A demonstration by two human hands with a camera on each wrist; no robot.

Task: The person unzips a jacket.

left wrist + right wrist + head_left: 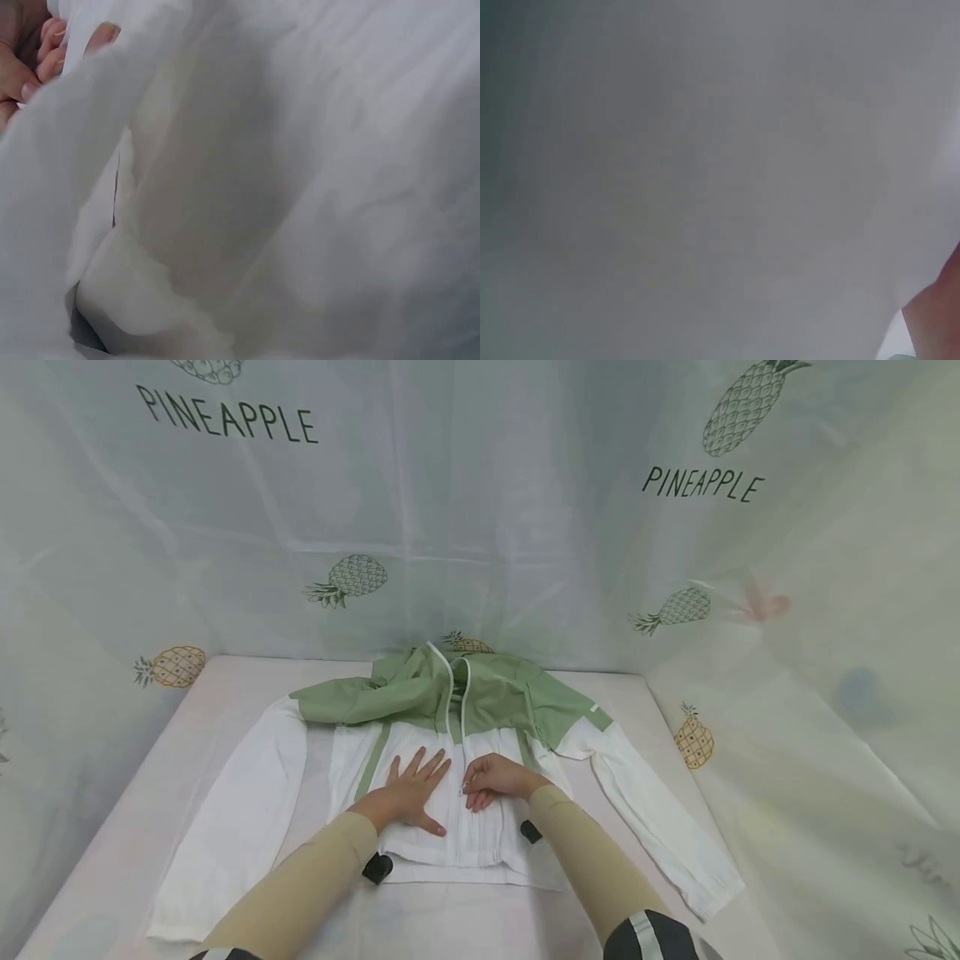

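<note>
A green and white zip jacket (420, 702) lies front up on the table, collar toward the back and sleeves spread to both sides. My left hand (411, 789) rests flat with spread fingers on the white front panel, left of the zipper. At the zipper (462, 752), my right hand (498, 779) pinches the zipper pull between thumb and curled fingers. Below that hand the two front edges lie together; above it they part toward the collar. White cloth (315, 187) fills most of the left wrist view, and blurred cloth (705, 180) covers most of the right wrist view.
The pale table (240, 685) reaches to a hanging sheet (480, 510) printed with pineapples at the back and sides. The left sleeve (232, 827) hangs near the left front, the right sleeve (660, 827) toward the right edge. Black wrist devices (377, 867) sit under the forearms.
</note>
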